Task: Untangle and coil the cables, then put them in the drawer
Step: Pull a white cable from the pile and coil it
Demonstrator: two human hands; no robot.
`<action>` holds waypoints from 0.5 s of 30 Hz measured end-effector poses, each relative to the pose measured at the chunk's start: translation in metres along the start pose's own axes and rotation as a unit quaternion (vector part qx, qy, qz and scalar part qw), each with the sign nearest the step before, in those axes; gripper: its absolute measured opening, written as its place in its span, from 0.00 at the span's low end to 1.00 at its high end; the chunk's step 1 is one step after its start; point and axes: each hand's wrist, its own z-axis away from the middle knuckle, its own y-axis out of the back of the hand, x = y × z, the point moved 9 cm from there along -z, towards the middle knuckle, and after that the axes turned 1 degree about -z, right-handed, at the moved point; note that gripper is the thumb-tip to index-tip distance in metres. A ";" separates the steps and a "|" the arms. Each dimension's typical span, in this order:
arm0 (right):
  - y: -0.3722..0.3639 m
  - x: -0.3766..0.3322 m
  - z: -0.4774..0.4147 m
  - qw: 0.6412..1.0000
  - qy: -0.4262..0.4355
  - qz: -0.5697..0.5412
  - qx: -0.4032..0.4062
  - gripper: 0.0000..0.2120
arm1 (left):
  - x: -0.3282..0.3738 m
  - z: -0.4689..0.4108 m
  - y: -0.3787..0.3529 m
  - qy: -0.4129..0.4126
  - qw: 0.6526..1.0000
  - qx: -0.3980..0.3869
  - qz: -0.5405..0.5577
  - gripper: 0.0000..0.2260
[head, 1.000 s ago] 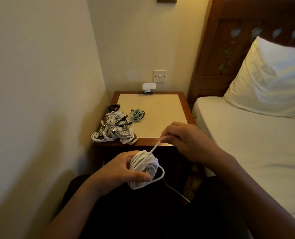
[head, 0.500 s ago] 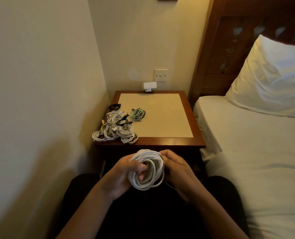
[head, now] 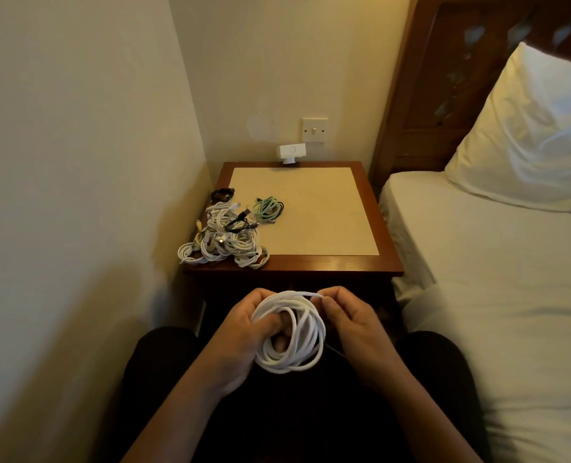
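Left hand (head: 240, 332) gripping coil (head: 305, 332), right hand (head: 354, 324) pinching it

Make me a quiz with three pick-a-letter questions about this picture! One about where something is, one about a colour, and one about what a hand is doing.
1. Where on the bedside table is the pile of cables?
A. back right corner
B. front left corner
C. the middle

2. What colour is the coiled cable in the hands?
A. white
B. red
C. black

3. What is the right hand doing?
A. lying flat, holding nothing
B. pinching a strand at the top of the coil
C. reaching for the pile

Answers:
1 B: the pile sits at the front left edge of the bedside table.
2 A: every loop in the hands is white.
3 B: its thumb and fingers pinch a strand, while the left hand grips the loops.
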 end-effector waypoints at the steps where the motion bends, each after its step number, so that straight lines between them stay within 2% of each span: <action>1: 0.008 -0.009 -0.001 0.996 0.053 0.074 0.003 0.09 | 0.005 0.003 -0.002 -0.005 1.000 -0.018 0.012 0.18; 4: 0.019 -0.032 -0.003 0.943 0.161 0.289 0.025 0.08 | 0.020 0.015 -0.016 -0.015 0.996 -0.079 0.037 0.20; 6: 0.019 -0.038 -0.005 0.937 0.170 0.302 0.034 0.07 | 0.031 0.020 -0.027 -0.031 0.994 -0.103 0.031 0.21; 11: 0.006 -0.020 -0.004 0.995 0.080 0.064 -0.008 0.09 | 0.046 0.018 -0.030 -0.083 0.987 -0.041 -0.134 0.06; 15: -0.002 0.011 -0.004 0.988 -0.070 -0.139 -0.007 0.08 | 0.034 0.012 -0.022 -0.068 0.985 0.014 -0.155 0.05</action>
